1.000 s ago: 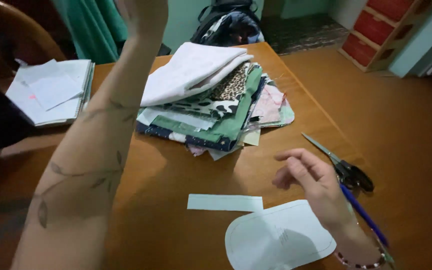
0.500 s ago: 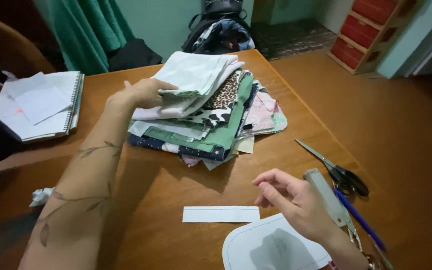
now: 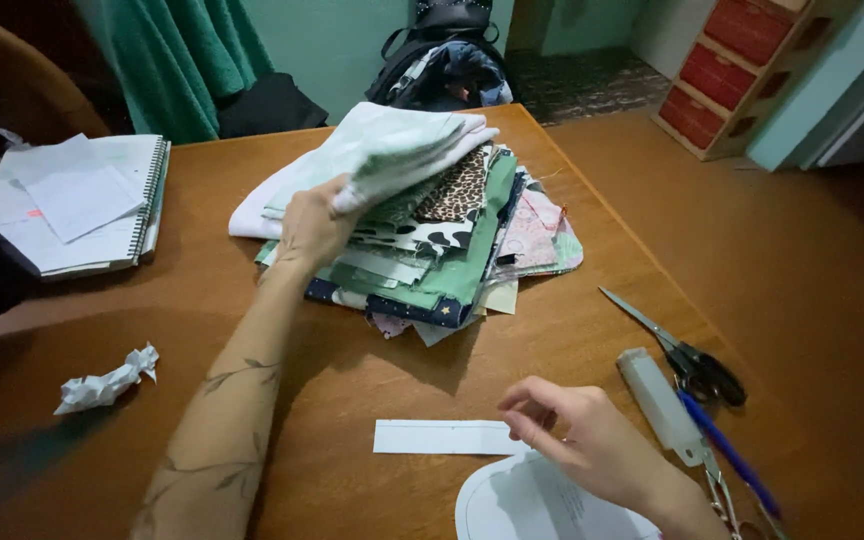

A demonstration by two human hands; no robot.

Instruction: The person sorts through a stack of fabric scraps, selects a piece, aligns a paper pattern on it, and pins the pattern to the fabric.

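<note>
Two hands: left (image 3: 314, 225) grips top folded cloth (image 3: 372, 160); right (image 3: 592, 445), loosely curled, touches paper strip (image 3: 442, 437).

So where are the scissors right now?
The scissors lie on the right side of the wooden table, near its edge, beside a white glue stick and a blue pen, just beyond the right hand.

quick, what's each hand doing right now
Left hand: closed on the top pale fabric of the stack.
Right hand: holding nothing, fingers loosely curled beside the white paper strip.
</note>
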